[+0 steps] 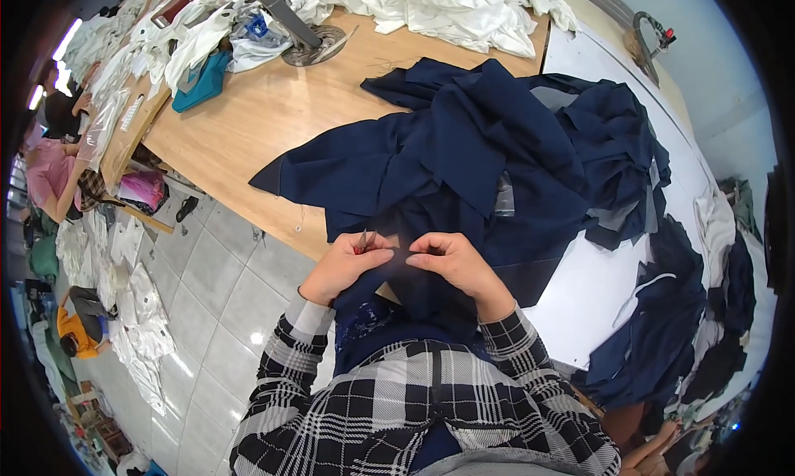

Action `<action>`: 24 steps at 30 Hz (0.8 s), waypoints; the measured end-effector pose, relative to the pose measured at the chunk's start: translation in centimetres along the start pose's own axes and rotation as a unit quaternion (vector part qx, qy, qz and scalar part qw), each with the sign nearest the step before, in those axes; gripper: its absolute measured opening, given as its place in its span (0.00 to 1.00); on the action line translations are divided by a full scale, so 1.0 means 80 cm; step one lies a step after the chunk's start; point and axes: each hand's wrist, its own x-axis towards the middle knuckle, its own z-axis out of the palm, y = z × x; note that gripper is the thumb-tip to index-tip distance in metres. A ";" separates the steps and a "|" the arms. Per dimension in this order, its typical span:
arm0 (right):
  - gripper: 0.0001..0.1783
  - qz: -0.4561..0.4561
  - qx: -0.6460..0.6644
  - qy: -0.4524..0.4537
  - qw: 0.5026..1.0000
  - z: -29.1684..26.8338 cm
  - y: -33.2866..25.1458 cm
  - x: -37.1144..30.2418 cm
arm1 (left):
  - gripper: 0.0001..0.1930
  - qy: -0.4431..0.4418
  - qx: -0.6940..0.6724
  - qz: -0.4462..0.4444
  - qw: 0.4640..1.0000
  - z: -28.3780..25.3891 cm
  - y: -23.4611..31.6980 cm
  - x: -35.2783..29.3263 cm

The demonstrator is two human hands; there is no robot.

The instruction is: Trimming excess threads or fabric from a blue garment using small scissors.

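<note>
Left hand (352,260) and right hand (451,265), fingers of both pinching navy cloth (403,272) at the near side of the bench (224,161), small pointed tool (362,242) in the left; this spot looks mid-work, the navy heap (513,144) beyond apparently untended

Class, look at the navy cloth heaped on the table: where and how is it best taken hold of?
Probably by the pointed left corner of the navy cloth, coming from the left with a narrow pinch: the tip juts out from the heap onto the wooden table, with nothing seen lying on it.
</note>
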 end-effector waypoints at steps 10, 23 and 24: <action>0.09 0.072 0.182 0.035 0.980 -0.013 0.003 -0.024 | 0.04 -0.035 0.060 0.024 0.997 0.007 0.001 0.006; 0.08 0.083 0.215 0.055 0.972 -0.017 0.000 -0.038 | 0.06 -0.003 0.050 0.020 0.999 0.028 0.010 0.013; 0.08 0.082 0.202 0.059 0.974 -0.016 0.000 -0.039 | 0.06 -0.004 0.050 0.019 0.999 0.028 0.010 0.014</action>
